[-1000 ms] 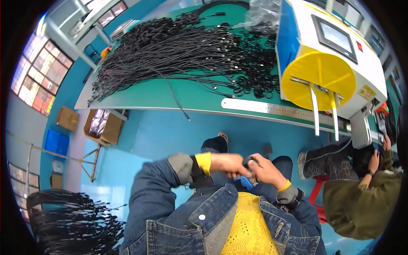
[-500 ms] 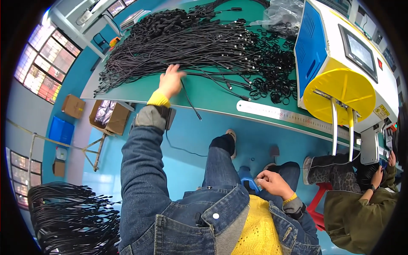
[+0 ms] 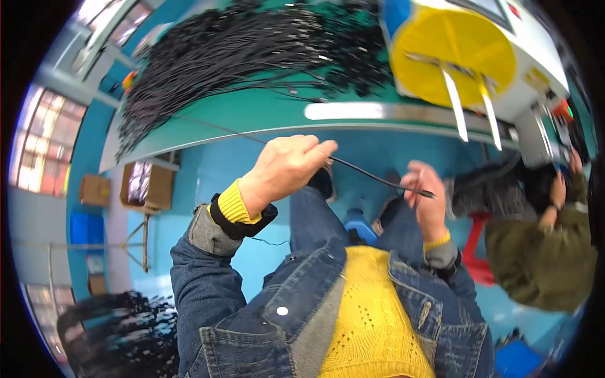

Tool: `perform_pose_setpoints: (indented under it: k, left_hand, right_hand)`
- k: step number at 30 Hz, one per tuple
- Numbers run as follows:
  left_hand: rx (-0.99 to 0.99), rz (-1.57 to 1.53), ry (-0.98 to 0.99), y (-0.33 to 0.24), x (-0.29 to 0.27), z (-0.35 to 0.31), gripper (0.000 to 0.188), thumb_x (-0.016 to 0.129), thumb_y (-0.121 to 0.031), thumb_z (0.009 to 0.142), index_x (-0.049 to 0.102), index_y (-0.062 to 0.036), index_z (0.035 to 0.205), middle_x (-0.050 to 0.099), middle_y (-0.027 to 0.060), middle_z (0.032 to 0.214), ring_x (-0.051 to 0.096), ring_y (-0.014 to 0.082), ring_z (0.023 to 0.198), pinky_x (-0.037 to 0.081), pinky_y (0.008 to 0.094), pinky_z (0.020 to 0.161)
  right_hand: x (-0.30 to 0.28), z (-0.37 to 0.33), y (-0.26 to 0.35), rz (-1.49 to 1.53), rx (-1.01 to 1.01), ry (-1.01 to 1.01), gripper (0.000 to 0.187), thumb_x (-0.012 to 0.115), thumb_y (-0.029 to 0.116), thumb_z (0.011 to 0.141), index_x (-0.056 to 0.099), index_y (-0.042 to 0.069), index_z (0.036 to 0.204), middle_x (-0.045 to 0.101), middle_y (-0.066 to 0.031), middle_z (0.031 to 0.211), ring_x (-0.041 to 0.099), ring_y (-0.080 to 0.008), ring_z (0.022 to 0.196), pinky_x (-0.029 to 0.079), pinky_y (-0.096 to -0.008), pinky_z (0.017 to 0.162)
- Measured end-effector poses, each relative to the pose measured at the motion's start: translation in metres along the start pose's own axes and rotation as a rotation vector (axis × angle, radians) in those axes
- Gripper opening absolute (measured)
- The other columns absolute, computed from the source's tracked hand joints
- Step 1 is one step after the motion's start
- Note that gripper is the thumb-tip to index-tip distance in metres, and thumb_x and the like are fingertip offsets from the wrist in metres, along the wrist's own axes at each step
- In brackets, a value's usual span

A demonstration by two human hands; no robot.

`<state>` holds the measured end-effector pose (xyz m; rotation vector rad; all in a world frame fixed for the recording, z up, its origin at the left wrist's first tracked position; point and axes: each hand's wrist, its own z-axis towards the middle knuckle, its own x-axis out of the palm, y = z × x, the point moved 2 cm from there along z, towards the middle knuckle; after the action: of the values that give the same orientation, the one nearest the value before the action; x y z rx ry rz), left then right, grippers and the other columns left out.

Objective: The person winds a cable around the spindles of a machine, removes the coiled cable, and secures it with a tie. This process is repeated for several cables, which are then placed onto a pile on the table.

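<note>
One black cable (image 3: pixel 368 175) bridges the space between the left hand (image 3: pixel 283 167) and the right hand (image 3: pixel 426 201), off the near side of the table (image 3: pixel 170 135). Its long axis slopes from upper left to lower right, so the plug end points to the person's own right. The left hand is clenched on the cable, pinching it between thumb and forefinger; on the far side of that grasp, a length of it runs back leftward over the edge toward the cable pile (image 3: pixel 214 79). The right hand is the nearer one to the plug end, which crosses in front of its half-curled fingers; blur hides whether they grip it or only touch it, so I cannot tell. Of the two, the left hand sits farther forward, closer to the table, while the right lies lower. Beyond both, a metal ruler (image 3: pixel 343 111) lies along the table's near edge.
</note>
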<state>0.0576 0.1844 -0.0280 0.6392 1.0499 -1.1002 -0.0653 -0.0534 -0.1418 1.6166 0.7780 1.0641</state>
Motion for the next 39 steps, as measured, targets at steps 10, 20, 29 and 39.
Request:
perform_pose_setpoints:
  k: [10, 20, 29, 39]
  left_hand:
    - [0.060, -0.381, 0.059, -0.069, 0.040, 0.049, 0.017, 0.056, -0.003, 0.080, 0.059, -0.0028, 0.096, 0.056, 0.0101, 0.068, 0.055, 0.0230, 0.057, 0.045, 0.0299, 0.055]
    - [-0.127, -0.731, -0.018, -0.099, 0.002, 0.101, 0.015, 0.057, -0.004, 0.082, 0.061, -0.0006, 0.096, 0.058, 0.0100, 0.071, 0.056, 0.0170, 0.062, 0.044, 0.0259, 0.059]
    - [-0.144, -0.697, -0.496, -0.055, 0.034, 0.168, 0.010, 0.062, -0.004, 0.079, 0.065, 0.0003, 0.087, 0.061, 0.0062, 0.071, 0.053, 0.0100, 0.062, 0.042, 0.0207, 0.058]
    - [-0.196, -0.807, -0.527, -0.045, 0.052, 0.172, 0.012, 0.063, -0.005, 0.080, 0.065, 0.0007, 0.090, 0.061, 0.0036, 0.074, 0.051, 0.0066, 0.062, 0.042, 0.0195, 0.059]
  right_hand:
    - [-0.056, -0.053, 0.076, -1.137, -1.074, -0.292, 0.035, 0.060, -0.007, 0.068, 0.058, -0.002, 0.103, 0.059, -0.0112, 0.092, 0.056, -0.0240, 0.078, 0.048, -0.0311, 0.070]
    - [-0.061, -0.044, 0.125, -1.103, -1.323, -0.387, 0.029, 0.069, -0.003, 0.064, 0.061, 0.001, 0.091, 0.058, -0.0109, 0.083, 0.057, -0.0257, 0.071, 0.048, -0.0326, 0.059]
    - [-0.038, 0.067, 0.142, -0.869, -1.246, -0.563, 0.015, 0.070, 0.006, 0.068, 0.058, 0.002, 0.075, 0.057, -0.0087, 0.066, 0.056, -0.0224, 0.058, 0.045, -0.0293, 0.053]
    - [-0.047, 0.077, 0.123, -0.793, -1.030, -0.717, 0.024, 0.071, 0.013, 0.069, 0.050, 0.003, 0.067, 0.054, -0.0084, 0.058, 0.054, -0.0225, 0.051, 0.043, -0.0308, 0.049]
